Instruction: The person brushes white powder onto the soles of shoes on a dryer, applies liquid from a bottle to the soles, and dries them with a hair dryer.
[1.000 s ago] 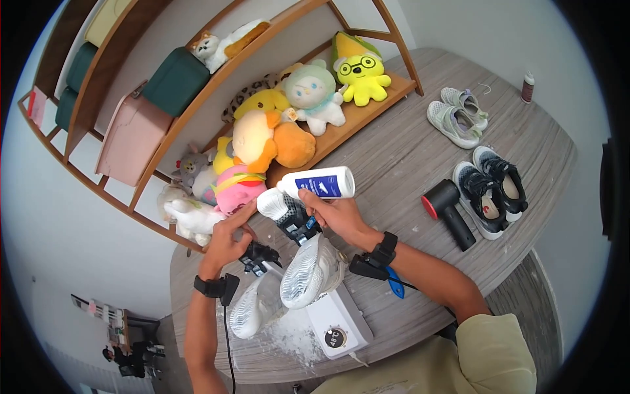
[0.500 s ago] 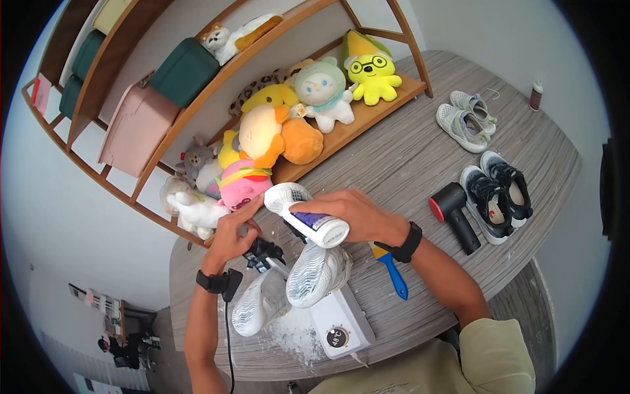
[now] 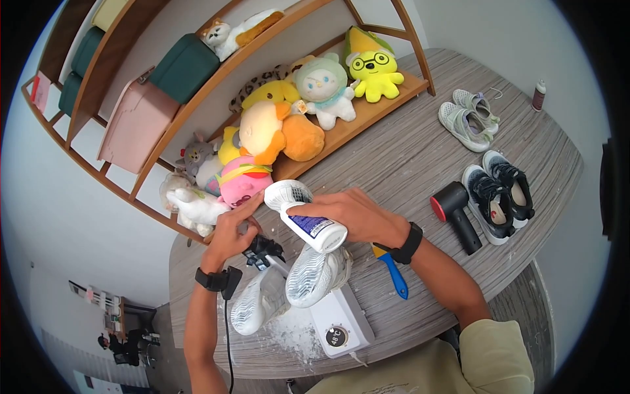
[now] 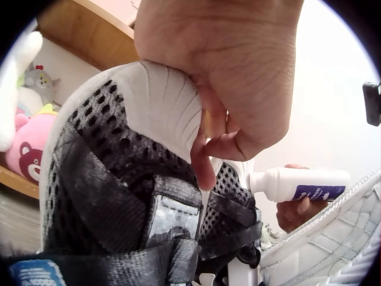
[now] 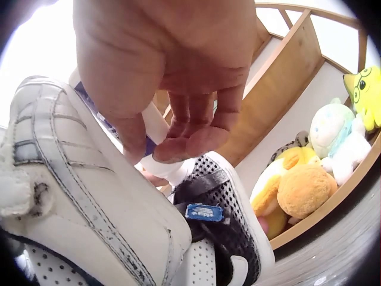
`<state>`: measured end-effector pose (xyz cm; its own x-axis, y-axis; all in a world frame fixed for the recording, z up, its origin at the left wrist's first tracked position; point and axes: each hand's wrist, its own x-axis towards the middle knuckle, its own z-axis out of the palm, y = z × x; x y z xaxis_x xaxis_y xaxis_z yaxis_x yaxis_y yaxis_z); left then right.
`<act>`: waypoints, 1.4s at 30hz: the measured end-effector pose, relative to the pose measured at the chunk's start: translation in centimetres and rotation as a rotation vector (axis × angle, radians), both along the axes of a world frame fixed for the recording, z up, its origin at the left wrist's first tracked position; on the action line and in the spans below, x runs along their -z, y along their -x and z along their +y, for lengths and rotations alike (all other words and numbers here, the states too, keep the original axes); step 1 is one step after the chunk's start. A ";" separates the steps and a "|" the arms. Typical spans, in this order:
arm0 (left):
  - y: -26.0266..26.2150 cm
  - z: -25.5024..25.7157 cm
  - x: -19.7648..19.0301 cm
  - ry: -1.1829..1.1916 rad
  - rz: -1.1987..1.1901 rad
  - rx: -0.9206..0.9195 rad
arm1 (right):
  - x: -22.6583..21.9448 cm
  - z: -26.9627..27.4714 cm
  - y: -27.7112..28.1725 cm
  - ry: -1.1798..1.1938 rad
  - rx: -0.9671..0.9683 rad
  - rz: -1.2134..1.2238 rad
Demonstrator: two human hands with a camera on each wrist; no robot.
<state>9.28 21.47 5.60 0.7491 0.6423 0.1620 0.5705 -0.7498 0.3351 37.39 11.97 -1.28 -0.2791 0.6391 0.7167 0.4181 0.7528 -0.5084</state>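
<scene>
My right hand [image 3: 357, 213] grips a white bottle with a blue label [image 3: 308, 223], tilted with its nozzle end at the toe of a black-and-white shoe [image 3: 287, 192]. In the left wrist view the bottle [image 4: 309, 184] lies nearly level, its tip against that toe. My left hand [image 3: 230, 233] is on the neighbouring shoe; the left wrist view shows the hand [image 4: 223, 77] over this shoe's pale toe [image 4: 161, 104], fingers curled down between the two shoes. The right wrist view shows the right hand's fingers [image 5: 196, 140] around the bottle, above a white shoe [image 5: 89, 185].
Two white shoes [image 3: 314, 279] stand on a white device with a round display [image 3: 341, 322], beside white powder [image 3: 292, 336]. A blue brush [image 3: 395, 276], a black dryer [image 3: 459, 217] and two pairs of shoes [image 3: 489, 203] lie rightward. Shelves of plush toys [image 3: 262, 131] stand behind.
The bottle has swung from nearly level to a steep tilt, its base now lower and nearer me. My right hand has turned and shifted right, uncovering more of the blue brush. The left hand stays at its shoe.
</scene>
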 end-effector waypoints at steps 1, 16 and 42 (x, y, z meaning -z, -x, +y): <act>-0.1 -0.1 -0.1 0.006 0.001 -0.008 | 0.0 0.0 0.0 0.017 -0.015 -0.008; -0.2 -0.2 0.0 -0.019 -0.004 -0.001 | -0.2 -0.1 1.1 0.083 -0.027 0.052; -0.1 0.0 0.2 0.063 -0.042 -0.019 | 1.5 2.1 1.8 0.206 -0.144 0.728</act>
<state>9.40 21.50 5.38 0.7300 0.6663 0.1521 0.5690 -0.7158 0.4049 35.60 14.03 -2.83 0.1266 0.7724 0.6224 -0.1706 0.6350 -0.7534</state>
